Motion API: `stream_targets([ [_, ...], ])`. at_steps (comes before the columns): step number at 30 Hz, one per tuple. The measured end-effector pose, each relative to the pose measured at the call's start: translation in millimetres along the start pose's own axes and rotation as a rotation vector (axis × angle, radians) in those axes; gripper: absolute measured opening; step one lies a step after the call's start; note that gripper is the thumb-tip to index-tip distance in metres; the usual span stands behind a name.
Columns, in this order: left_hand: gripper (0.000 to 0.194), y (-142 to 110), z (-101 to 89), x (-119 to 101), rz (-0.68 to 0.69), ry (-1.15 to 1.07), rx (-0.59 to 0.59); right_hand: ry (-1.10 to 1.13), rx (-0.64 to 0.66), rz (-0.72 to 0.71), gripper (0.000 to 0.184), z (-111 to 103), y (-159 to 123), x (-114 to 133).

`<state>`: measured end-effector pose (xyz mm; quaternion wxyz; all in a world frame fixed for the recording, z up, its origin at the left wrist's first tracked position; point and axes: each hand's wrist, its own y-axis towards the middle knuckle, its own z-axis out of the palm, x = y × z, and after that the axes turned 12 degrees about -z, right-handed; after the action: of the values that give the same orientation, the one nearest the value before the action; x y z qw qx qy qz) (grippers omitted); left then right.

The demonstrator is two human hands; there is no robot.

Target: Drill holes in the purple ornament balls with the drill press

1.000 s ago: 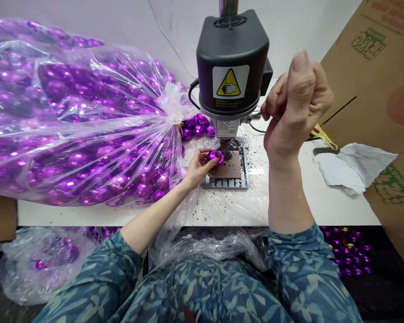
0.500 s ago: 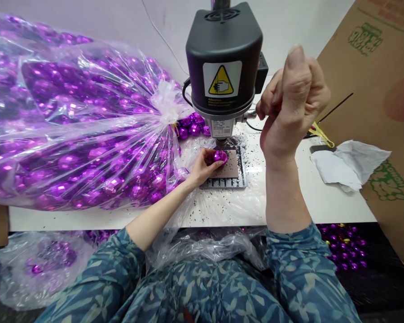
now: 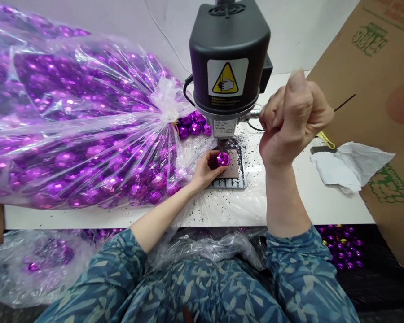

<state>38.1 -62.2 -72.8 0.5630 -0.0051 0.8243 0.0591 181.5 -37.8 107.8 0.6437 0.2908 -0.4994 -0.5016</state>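
My left hand (image 3: 207, 169) pinches a shiny purple faceted disco ball (image 3: 223, 159) between thumb and fingers. The ball rests on a brown board (image 3: 233, 170) directly under the chuck (image 3: 222, 142) of a black bench drill press (image 3: 229, 54). Whether the drill bit touches the ball is too small to tell. To the right of the machine, my right hand (image 3: 294, 119) is closed in a fist beside the metal hub (image 3: 255, 113), wrapped round the feed handle, which the fingers mostly hide. Under the board lies a slotted metal base (image 3: 229, 183) strewn with dark shavings.
A large clear bag (image 3: 87, 121) full of purple balls fills the left of the white table (image 3: 87, 219). Several loose balls (image 3: 195, 128) lie behind the press. Crumpled white paper (image 3: 343, 166) and a cardboard box (image 3: 387, 148) stand right. More balls (image 3: 343, 249) sit below the table edge.
My right fist has come down beside the drill press. My left hand has shifted slightly right and turned the ball, which now sits under the chuck. The view has also shifted a little.
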Motion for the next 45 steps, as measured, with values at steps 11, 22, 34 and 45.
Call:
stream_targets([
  [11, 0.05, -0.6, 0.2, -1.9, -0.035, -0.07, 0.016, 0.079, -0.049, -0.145, 0.066, -7.8, -21.5, -2.2],
  [22, 0.051, -0.2, -0.7, -0.7, -0.036, -0.061, -0.006, 0.124, -0.107, -0.351, 0.064, -14.1, -38.6, -25.6],
  [34, 0.05, -0.8, -1.2, -4.0, -0.047, -0.075, 0.004, 0.108, -0.103, -0.378, 0.063, -20.3, -46.6, -33.4],
  [45, 0.044, -11.9, -5.6, -25.0, -0.082, -0.018, -0.078, -0.029, -0.067, -0.021, 0.068, 9.2, 11.5, -5.2],
])
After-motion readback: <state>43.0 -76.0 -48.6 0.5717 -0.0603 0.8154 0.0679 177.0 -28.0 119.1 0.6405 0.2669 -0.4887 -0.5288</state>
